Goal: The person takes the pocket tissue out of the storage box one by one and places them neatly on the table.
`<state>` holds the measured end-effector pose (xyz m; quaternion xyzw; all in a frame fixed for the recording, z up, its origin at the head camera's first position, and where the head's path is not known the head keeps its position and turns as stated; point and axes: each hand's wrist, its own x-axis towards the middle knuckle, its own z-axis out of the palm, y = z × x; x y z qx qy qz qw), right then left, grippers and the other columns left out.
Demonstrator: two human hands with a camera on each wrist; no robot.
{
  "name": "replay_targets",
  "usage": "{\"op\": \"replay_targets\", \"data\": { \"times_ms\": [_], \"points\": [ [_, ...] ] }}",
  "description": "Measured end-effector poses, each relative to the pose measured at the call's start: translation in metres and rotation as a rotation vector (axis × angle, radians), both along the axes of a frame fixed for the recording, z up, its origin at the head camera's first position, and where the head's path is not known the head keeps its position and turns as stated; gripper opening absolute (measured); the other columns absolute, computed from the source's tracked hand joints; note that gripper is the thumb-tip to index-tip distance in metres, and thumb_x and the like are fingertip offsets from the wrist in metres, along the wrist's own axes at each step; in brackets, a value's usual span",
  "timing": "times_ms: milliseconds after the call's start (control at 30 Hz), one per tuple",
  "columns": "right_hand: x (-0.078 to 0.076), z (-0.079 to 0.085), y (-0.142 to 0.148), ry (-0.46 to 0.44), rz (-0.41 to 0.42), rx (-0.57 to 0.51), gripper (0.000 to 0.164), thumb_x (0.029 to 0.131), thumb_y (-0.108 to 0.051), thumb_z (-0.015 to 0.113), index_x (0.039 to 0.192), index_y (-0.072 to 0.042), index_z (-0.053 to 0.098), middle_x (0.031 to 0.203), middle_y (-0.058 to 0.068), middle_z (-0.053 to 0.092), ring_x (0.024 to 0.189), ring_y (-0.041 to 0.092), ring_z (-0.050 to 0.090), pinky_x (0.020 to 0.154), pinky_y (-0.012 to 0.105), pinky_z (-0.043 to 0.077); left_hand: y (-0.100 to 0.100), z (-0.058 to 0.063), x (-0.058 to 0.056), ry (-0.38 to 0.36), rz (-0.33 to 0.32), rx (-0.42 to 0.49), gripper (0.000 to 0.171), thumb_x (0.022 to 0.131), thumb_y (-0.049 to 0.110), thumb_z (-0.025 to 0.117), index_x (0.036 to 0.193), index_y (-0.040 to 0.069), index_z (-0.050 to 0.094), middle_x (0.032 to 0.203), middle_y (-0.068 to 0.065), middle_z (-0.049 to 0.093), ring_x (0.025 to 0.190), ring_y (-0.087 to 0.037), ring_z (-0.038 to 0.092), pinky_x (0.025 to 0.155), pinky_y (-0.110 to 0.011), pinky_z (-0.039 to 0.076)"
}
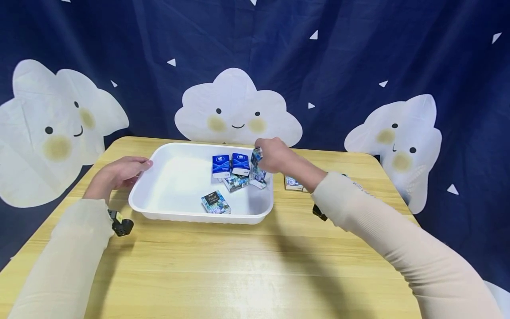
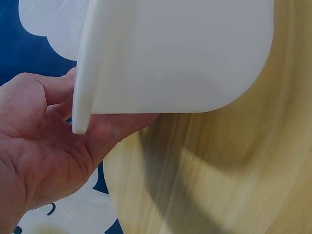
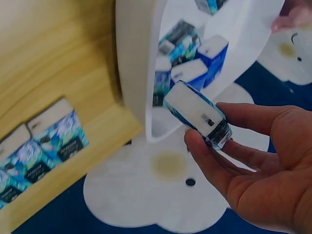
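Observation:
My left hand (image 1: pixel 125 170) grips the left rim of a white plastic tray (image 1: pixel 171 188), with the thumb at the rim and the fingers beneath it in the left wrist view. Over the tray's right end, my right hand (image 1: pixel 275 155) pinches a floral tissue pack (image 3: pixel 195 109) between thumb and fingers. Below that lie two blue tissue packs (image 1: pixel 221 165) side by side, partly on another floral pack (image 1: pixel 236 182). One more floral pack (image 1: pixel 258 177) leans by the tray's right wall. A separate floral pack (image 1: pixel 216 202) lies near the front wall.
Several floral packs (image 3: pixel 61 129) stand in a row on the wooden table (image 1: pixel 223 266) to the right of the tray, partly hidden by my right arm in the head view. A dark blue curtain (image 1: pixel 334 62) with white clouds hangs behind the table.

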<state>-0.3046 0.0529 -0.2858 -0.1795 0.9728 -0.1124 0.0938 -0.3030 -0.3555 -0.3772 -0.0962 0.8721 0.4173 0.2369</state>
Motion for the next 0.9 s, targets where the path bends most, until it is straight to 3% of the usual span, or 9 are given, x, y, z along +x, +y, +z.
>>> {"op": "replay_targets", "data": {
  "times_ms": [367, 900],
  "points": [
    [-0.015, 0.019, 0.045, 0.051, -0.092, 0.024, 0.058, 0.09, -0.003, 0.058, 0.147, -0.006, 0.048, 0.131, 0.019, 0.062, 0.108, 0.033, 0.061, 0.082, 0.041, 0.053, 0.0, -0.001, -0.001, 0.007, -0.009, 0.002, 0.069, 0.111, 0.042, 0.029, 0.161, 0.0, 0.008, 0.152, -0.027, 0.032, 0.123, -0.036, 0.047, 0.083, -0.029, 0.05],
    [-0.027, 0.015, 0.117, 0.059, -0.241, 0.025, 0.058, 0.09, -0.007, 0.06, 0.146, -0.001, 0.046, 0.132, 0.028, 0.055, 0.115, 0.044, 0.058, 0.09, 0.052, 0.054, 0.0, -0.003, -0.001, 0.015, -0.003, 0.011, 0.07, 0.111, 0.043, 0.03, 0.161, -0.001, 0.008, 0.151, -0.027, 0.033, 0.121, -0.034, 0.049, 0.083, -0.03, 0.052]
  ]
}}
